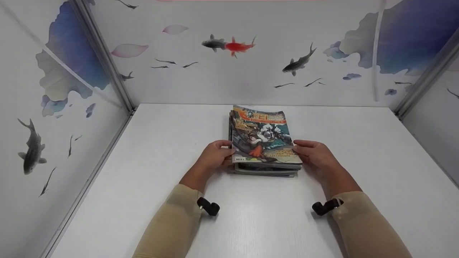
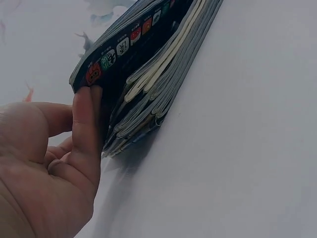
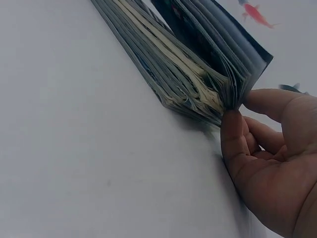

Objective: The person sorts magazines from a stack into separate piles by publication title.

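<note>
A stack of magazines (image 1: 265, 173) lies on the white table. Its top magazine (image 1: 263, 139), with a colourful illustrated cover, is raised at the near end, leaving a dark gap below it. My left hand (image 1: 215, 155) grips this magazine at its left side; in the left wrist view the thumb (image 2: 85, 116) is against the lower corner of the spine. On the opposite side, my right hand (image 1: 317, 157) pinches the page edges between thumb (image 3: 233, 134) and forefinger (image 3: 270, 101). The other fingers of both hands are curled and partly hidden.
The white table (image 1: 172, 136) extends around the stack on all sides. Panels printed with fish and leaves, such as the back wall (image 1: 251, 79), enclose it, with metal posts (image 1: 104, 53) at the corners. Each sleeve cuff carries a small black device (image 1: 208, 206).
</note>
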Action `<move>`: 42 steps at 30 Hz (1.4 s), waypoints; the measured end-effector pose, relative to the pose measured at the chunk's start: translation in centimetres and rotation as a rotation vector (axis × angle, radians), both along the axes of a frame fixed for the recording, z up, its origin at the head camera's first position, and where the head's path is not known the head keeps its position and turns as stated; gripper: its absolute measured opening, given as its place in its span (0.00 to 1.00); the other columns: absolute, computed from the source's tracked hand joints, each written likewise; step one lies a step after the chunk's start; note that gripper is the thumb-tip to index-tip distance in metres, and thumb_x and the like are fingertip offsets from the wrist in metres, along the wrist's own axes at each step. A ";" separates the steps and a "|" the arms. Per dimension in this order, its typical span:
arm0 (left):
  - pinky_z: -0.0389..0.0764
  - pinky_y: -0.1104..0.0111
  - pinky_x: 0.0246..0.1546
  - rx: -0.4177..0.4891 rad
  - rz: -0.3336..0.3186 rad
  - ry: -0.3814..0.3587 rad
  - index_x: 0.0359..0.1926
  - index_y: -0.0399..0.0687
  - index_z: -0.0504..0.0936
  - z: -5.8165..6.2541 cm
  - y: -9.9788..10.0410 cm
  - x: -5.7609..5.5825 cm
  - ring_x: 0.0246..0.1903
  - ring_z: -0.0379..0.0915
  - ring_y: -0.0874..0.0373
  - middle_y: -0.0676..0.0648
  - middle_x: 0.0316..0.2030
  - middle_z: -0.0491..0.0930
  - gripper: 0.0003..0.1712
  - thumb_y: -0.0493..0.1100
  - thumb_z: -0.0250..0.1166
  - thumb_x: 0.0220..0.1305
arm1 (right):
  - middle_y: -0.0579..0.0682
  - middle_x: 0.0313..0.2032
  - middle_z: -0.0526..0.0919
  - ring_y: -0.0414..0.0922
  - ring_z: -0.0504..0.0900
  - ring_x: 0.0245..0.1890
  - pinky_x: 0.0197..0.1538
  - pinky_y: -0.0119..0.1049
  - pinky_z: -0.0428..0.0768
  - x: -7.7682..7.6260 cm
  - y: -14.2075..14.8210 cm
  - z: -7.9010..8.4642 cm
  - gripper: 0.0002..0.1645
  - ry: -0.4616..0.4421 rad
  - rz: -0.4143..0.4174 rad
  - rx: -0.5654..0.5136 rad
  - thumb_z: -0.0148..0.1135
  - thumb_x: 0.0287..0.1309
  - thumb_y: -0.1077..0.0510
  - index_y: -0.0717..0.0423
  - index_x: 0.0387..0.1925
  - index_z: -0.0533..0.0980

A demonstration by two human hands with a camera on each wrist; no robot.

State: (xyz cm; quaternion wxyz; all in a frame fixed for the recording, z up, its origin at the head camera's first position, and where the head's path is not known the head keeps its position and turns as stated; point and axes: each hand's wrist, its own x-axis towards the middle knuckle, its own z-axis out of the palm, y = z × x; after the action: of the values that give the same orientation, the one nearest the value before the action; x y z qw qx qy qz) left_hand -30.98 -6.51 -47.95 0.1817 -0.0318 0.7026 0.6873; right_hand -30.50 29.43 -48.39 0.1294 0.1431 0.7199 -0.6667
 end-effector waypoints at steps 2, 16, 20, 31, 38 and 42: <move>0.83 0.72 0.34 0.016 0.005 -0.003 0.71 0.43 0.77 0.0 0.1 0.1 0.33 0.77 0.62 0.47 0.45 0.85 0.24 0.39 0.64 0.77 | 0.52 0.67 0.79 0.36 0.87 0.54 0.56 0.29 0.87 0.0 0.0 0.1 0.36 -0.010 -0.004 -0.009 0.71 0.71 0.50 0.51 0.76 0.73; 0.82 0.70 0.35 0.106 0.040 0.024 0.67 0.44 0.79 0.5 0.0 0.2 0.33 0.79 0.61 0.47 0.43 0.83 0.20 0.39 0.64 0.77 | 0.40 0.51 0.89 0.35 0.89 0.48 0.51 0.27 0.87 0.4 0.0 1.5 0.41 0.053 -0.002 0.024 0.71 0.68 0.37 0.51 0.75 0.74; 0.81 0.69 0.36 0.107 0.034 0.033 0.67 0.45 0.79 0.3 0.0 0.1 0.34 0.80 0.60 0.47 0.44 0.86 0.20 0.40 0.64 0.78 | 0.41 0.52 0.88 0.36 0.90 0.48 0.52 0.28 0.88 0.6 0.0 1.6 0.40 0.088 0.018 -0.094 0.70 0.71 0.44 0.54 0.77 0.71; 0.81 0.66 0.40 0.101 0.076 0.047 0.69 0.49 0.79 0.2 -1.4 0.1 0.39 0.82 0.58 0.47 0.48 0.88 0.22 0.42 0.63 0.79 | 0.45 0.53 0.82 0.38 0.87 0.49 0.51 0.30 0.88 0.7 -1.8 1.5 0.37 0.147 0.073 -0.148 0.67 0.74 0.57 0.51 0.80 0.67; 0.79 0.67 0.38 0.083 0.126 0.049 0.68 0.52 0.81 0.6 -3.1 -0.4 0.38 0.80 0.60 0.49 0.48 0.88 0.20 0.43 0.62 0.79 | 0.47 0.55 0.81 0.41 0.85 0.48 0.45 0.30 0.85 1.0 -4.9 2.6 0.34 0.160 0.052 -0.023 0.65 0.76 0.54 0.46 0.78 0.70; 0.80 0.69 0.38 0.070 0.148 0.076 0.68 0.52 0.81 0.3 -4.7 -0.5 0.42 0.80 0.60 0.48 0.53 0.87 0.20 0.43 0.61 0.80 | 0.49 0.57 0.80 0.44 0.84 0.52 0.47 0.32 0.87 1.0 -6.9 3.0 0.31 0.146 0.038 0.006 0.63 0.77 0.54 0.44 0.78 0.72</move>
State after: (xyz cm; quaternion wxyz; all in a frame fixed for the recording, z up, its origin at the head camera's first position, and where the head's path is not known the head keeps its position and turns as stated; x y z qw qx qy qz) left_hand -31.47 -11.26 -47.65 0.1048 -0.0510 0.6802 0.7237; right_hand -29.49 22.50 -45.36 0.0888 0.0810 0.7321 -0.6705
